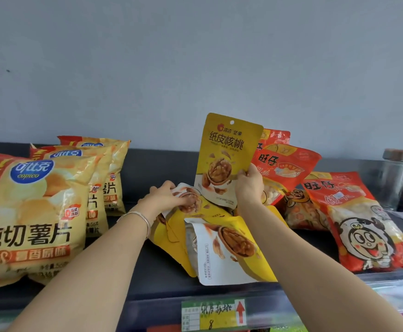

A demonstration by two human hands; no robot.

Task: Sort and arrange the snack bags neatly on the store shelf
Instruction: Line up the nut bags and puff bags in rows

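Observation:
My right hand [249, 185] grips a yellow walnut bag [227, 154] by its lower right edge and holds it upright above the dark shelf [147, 267]. My left hand [165, 196] holds the end of another walnut bag [191, 200] that lies in the pile below. Two more yellow walnut bags [229, 248] lie flat and overlapping at the shelf's front middle. Three yellow potato chip bags [30, 212] stand in a row on the left. Red snack bags [363, 226] lie on the right, some propped behind the raised bag.
A clear glass jar [393, 178] with a metal lid stands at the far right, behind the red bags. A price label [213, 315] with a red arrow is fixed to the shelf's front edge. A plain grey wall rises behind the shelf.

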